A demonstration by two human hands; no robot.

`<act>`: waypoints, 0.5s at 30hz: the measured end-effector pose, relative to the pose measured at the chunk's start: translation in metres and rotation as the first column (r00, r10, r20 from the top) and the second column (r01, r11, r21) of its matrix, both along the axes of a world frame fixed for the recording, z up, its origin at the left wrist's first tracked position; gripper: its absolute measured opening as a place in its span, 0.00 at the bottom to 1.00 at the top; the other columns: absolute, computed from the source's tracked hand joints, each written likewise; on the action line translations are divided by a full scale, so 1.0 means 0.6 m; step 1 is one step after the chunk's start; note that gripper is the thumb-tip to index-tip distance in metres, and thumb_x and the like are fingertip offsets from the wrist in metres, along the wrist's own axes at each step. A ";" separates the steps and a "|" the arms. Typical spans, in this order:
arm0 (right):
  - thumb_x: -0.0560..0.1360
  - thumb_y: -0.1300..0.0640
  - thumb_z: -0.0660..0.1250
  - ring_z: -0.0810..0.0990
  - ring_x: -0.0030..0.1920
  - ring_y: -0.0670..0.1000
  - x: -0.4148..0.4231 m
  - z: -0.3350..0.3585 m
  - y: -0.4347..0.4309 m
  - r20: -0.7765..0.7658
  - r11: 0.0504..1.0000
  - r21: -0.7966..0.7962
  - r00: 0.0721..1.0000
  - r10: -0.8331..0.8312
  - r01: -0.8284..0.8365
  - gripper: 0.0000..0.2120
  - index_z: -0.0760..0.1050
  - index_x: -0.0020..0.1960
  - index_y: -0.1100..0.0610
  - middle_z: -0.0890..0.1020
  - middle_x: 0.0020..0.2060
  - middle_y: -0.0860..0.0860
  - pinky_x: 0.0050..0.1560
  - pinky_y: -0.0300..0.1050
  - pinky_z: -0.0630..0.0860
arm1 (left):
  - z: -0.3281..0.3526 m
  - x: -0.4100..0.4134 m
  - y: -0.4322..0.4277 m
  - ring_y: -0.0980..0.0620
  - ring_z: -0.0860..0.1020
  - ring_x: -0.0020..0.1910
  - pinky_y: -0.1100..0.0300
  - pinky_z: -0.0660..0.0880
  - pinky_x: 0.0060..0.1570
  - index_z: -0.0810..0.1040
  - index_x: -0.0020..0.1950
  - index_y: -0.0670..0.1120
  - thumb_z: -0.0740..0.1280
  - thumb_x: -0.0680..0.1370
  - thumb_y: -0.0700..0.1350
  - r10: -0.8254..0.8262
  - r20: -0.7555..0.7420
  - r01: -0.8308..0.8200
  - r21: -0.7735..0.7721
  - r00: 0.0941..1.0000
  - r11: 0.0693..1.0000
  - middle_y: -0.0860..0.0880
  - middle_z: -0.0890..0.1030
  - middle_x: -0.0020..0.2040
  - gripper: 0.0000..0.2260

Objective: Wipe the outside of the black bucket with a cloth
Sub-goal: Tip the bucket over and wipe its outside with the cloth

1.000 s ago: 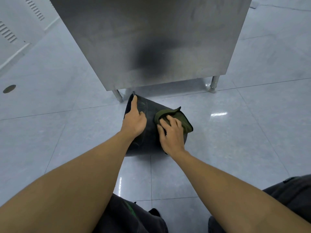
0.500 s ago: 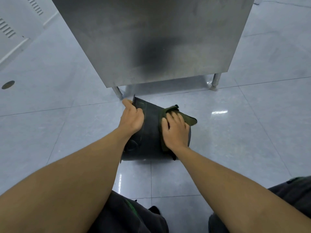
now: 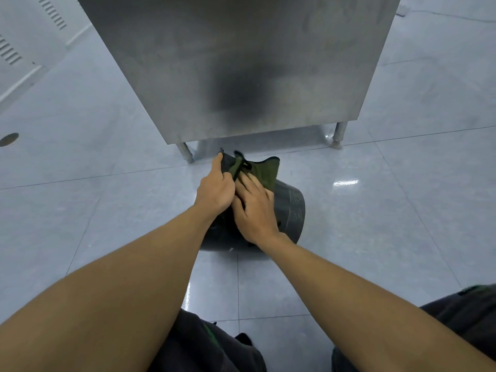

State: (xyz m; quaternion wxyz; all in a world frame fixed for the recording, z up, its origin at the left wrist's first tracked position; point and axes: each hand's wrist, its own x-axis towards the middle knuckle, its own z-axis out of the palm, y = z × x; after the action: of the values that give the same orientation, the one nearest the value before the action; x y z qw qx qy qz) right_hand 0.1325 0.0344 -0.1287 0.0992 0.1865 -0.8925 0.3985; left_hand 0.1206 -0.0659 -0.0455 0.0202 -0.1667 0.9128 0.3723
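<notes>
Lying on its side on the grey tiled floor, at frame centre, the black bucket points its rim toward the upper left and its base toward the lower right. It sits just in front of the stainless steel cabinet, which fills the upper middle of the frame and stands on short metal legs.

Left hand: grip closed over the bucket's rim at its upper left edge, index finger extended along the rim, remaining fingers curled over the edge.

Right hand: palm down on the bucket's upper side wall, fingers spread and flat, pressing the olive-green cloth against the wall; grip open, not clenched. The cloth is bunched ahead of the fingertips and reaches up to the rim, with one loose corner standing up toward the cabinet. The two hands touch at the thumb side.

Both forearms are bare and run in from the bottom of the frame. Dark trousers show at the bottom centre and lower right. A round floor drain cover sits at the left edge.
</notes>
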 end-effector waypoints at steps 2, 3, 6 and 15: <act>0.85 0.46 0.51 0.58 0.78 0.47 -0.002 -0.012 0.014 -0.024 0.994 0.101 0.999 -0.041 0.044 0.20 0.66 0.75 0.44 0.65 0.77 0.45 0.68 0.50 0.61 | -0.001 -0.001 -0.001 0.49 0.74 0.49 0.56 0.68 0.51 0.55 0.81 0.56 0.52 0.82 0.43 -0.011 -0.020 0.011 0.002 1.000 1.000 0.50 0.73 0.55 0.27; 0.84 0.43 0.49 0.58 0.79 0.48 -0.004 -0.023 0.025 -0.003 0.984 0.150 0.996 -0.094 0.093 0.21 0.65 0.75 0.43 0.64 0.78 0.45 0.68 0.51 0.60 | -0.001 -0.002 -0.003 0.47 0.76 0.50 0.55 0.70 0.50 0.58 0.79 0.56 0.54 0.81 0.42 -0.022 -0.040 0.022 -0.001 0.999 1.000 0.50 0.74 0.55 0.26; 0.83 0.38 0.44 0.56 0.79 0.52 -0.013 -0.051 0.059 0.158 0.948 0.207 0.948 -0.275 0.240 0.25 0.63 0.77 0.44 0.62 0.79 0.47 0.73 0.56 0.58 | -0.001 -0.005 -0.014 0.42 0.79 0.51 0.50 0.77 0.48 0.64 0.65 0.50 0.60 0.79 0.39 0.019 -0.108 -0.017 0.019 0.994 1.000 0.43 0.78 0.54 0.16; 0.85 0.45 0.42 0.52 0.81 0.54 -0.011 -0.066 0.084 0.354 0.896 0.195 0.823 -0.444 0.400 0.25 0.59 0.80 0.50 0.59 0.80 0.50 0.77 0.58 0.53 | -0.016 0.010 -0.009 0.45 0.78 0.44 0.53 0.71 0.46 0.48 0.81 0.57 0.55 0.84 0.47 -0.039 0.005 0.039 -0.135 0.999 0.990 0.46 0.78 0.49 0.27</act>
State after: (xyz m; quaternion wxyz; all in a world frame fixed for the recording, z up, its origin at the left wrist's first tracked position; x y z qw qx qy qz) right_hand 0.1262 0.0846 -0.1685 -0.0049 -0.0935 -0.9340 0.3449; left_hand 0.1263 -0.0712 -0.0552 0.0172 -0.1503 0.9389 0.3090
